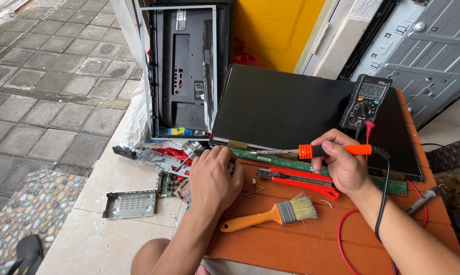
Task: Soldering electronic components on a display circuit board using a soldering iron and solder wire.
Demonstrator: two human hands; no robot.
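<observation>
Single view only, head-worn cam. Looks steeply down and fwd from above the person's own forearms, close range. Orange wooden table fills lower centre/right; dark flat panel lies across mid frame. Both hands sit near frame centre: left hand, right hand. Left side of frame takes in paved ground and pale floor tiles. Top edge reaches yellow wall. No 2nd view, so no overlap to log.

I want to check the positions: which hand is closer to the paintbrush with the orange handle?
Left. The left hand rests just above the paintbrush handle, nearly touching. The right hand holds the soldering iron, farther up, beyond the red utility knife.
</observation>
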